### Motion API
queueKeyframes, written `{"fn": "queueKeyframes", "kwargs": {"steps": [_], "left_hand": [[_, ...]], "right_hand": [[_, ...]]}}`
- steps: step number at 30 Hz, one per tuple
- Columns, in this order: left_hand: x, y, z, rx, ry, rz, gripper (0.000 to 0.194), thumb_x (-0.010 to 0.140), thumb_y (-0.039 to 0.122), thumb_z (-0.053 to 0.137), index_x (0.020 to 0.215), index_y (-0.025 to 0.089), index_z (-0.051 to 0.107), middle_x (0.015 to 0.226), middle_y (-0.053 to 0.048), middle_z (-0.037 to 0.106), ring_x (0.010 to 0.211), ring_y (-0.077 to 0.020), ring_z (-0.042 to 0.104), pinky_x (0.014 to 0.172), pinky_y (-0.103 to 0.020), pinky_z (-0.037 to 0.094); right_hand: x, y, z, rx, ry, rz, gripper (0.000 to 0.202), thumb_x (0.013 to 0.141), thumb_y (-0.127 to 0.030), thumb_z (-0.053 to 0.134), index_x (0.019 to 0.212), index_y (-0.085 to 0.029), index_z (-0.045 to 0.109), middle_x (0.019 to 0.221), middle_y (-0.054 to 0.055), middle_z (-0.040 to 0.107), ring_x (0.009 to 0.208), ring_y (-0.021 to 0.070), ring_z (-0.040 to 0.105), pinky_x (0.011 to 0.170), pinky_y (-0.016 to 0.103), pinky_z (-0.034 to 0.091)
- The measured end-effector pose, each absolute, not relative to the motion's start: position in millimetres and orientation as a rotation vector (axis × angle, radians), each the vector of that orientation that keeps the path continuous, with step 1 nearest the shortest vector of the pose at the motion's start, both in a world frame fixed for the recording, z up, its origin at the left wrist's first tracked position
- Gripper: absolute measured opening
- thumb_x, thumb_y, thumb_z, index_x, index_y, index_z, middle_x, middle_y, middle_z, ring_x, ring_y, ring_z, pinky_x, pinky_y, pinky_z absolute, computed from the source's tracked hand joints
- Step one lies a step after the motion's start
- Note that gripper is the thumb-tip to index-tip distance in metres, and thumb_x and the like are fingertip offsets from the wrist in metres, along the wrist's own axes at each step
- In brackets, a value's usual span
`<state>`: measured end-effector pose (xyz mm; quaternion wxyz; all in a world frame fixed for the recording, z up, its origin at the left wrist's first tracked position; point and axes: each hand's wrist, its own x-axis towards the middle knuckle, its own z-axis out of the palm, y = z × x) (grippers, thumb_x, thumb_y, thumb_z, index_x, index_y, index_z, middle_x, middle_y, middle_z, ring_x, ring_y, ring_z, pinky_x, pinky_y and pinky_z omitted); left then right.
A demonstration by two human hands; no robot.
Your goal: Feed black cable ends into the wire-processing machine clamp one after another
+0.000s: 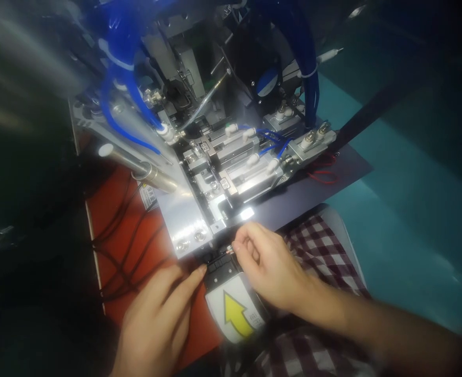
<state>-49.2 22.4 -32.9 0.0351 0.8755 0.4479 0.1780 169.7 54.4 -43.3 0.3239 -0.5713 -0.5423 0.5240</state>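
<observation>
Right grip (272,264): closed in a pinch, thumb against bent forefinger. Holds a small pale part (230,250) at the fingertips, projecting toward the left; too small and blurred for exact shape. Carried just above the far edge of a black block (219,273), near the front end of a silver machine assembly (250,180). Contact between part and block: cannot tell.

Left grip (158,311): back upward, one finger extended, with its tip at the near-left edge of the black block. Looks to be touching there. Whether grasping anything underneath, cannot tell; hidden from view. Placed to the left of the small part, a short way apart from it.

White label with yellow arrow (233,309): set on the near side of the black block, between both grips. Points up and left toward the machine.

Metal plate (186,217): overhangs the red tabletop (201,332), left of the machine's cylinders. Bears two bolts at the near end and a round metal post (139,167) farther up.

Blue tubes (309,68): bundled with pale ties, run down on both sides of the machine.

Black cables (123,251): strewn across the red tabletop, left of the metal plate.

Checked cloth (327,256): beyond and beneath the right forearm.
</observation>
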Motion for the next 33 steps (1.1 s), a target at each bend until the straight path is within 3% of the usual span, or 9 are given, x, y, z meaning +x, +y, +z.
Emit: {"fn": "queueKeyframes", "kwargs": {"steps": [5,17,33], "left_hand": [[-48.7,22.2,-31.4,2.702,1.379,0.536,0.029,0.089,0.003,0.048,0.111,0.015,0.062,0.104,-0.007,0.055,0.091,-0.0112,0.057,0.080,-0.019,0.044],[-48.4,21.1,-31.7,2.683,1.402,0.548,0.030,0.088,0.005,0.051,0.111,0.017,0.062,0.104,-0.006,0.057,0.091,-0.0128,0.061,0.080,-0.020,0.048],[-51.6,20.6,-33.8,2.669,1.378,0.531,0.030,0.089,0.007,0.051,0.115,0.017,0.060,0.107,-0.007,0.056,0.094,-0.0140,0.060,0.084,-0.022,0.047]], "right_hand": [[175.2,58.9,-54.6,-1.421,-0.959,1.861,0.017,0.091,-0.027,0.045,0.079,-0.017,0.052,0.068,-0.003,0.055,0.050,0.0082,0.051,0.053,0.024,0.040],[176.0,57.4,-39.4,-1.349,-0.825,1.923,0.009,0.082,-0.013,0.058,0.074,-0.015,0.056,0.055,-0.008,0.050,0.048,0.0063,0.046,0.051,0.020,0.038],[175.0,59.4,-36.7,-1.373,-0.719,1.959,0.015,0.080,-0.011,0.059,0.066,-0.016,0.055,0.051,-0.009,0.045,0.045,0.0054,0.037,0.046,0.020,0.031]]}}
